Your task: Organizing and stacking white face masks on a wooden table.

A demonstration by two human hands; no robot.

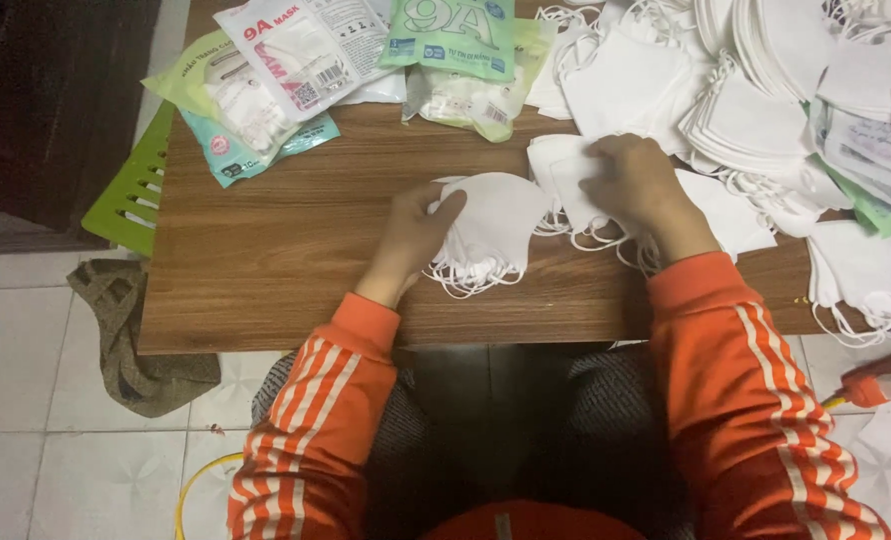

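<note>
at frame centre, your left hand (413, 232) pinches a mask stack (491, 225); your right hand (638, 182) presses flat, fingers spread, on another mask (563, 170) on the worktop (286, 240).

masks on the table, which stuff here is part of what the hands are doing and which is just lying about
In hand:
- left hand on a small stack of white masks
- right hand on the next white masks
- heaps of loose white masks

Lying about:
- sealed mask packets
- green plastic stool
- cloth on the floor
- orange tool

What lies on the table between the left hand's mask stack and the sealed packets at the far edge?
Head view: only bare wooden table lies between the mask stack and the packets.
</note>
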